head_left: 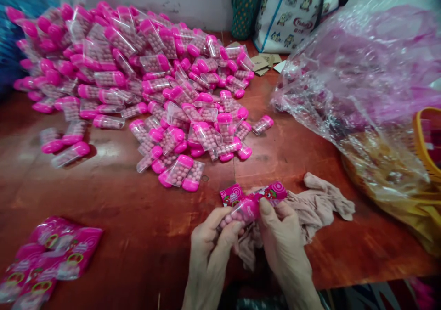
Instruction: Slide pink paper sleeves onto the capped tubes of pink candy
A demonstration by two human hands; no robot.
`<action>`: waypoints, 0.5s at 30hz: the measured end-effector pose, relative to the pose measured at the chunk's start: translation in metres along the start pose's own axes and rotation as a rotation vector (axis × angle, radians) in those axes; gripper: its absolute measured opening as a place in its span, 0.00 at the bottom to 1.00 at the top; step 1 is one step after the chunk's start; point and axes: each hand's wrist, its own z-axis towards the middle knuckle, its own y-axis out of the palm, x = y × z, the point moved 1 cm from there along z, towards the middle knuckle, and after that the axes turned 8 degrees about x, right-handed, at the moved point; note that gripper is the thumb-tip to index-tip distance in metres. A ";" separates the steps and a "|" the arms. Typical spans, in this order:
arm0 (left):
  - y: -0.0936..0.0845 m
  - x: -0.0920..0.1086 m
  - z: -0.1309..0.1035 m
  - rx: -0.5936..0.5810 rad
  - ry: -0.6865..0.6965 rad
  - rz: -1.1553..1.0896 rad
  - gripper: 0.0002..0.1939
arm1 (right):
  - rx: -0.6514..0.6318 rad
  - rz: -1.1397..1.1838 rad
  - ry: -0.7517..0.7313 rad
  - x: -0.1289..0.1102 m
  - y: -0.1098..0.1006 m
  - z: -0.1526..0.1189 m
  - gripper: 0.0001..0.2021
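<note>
My left hand [210,241] grips the clear end of a small candy container [237,216] filled with pink balls. At its pink cap, the thumb and fingers of my right hand [284,243] are closed. Just beyond my fingers is a printed pink wrapper [277,190], and a second small wrapper [230,194] shows to its left. Whether my right fingers also pinch the wrapper, I cannot tell. A crumpled beige cloth [324,204] lies under and beside my right hand.
A large heap of similar candy containers [155,80] covers the back left of the red-brown table [138,222]. Finished-looking pink packets [76,245] lie front left. At right are a clear plastic bag [344,66] and a yellow basket [425,154]; a printed white bag [289,16] stands behind.
</note>
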 end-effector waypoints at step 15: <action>0.006 0.007 0.007 0.057 0.026 0.063 0.10 | -0.060 -0.039 0.116 0.018 0.014 -0.009 0.11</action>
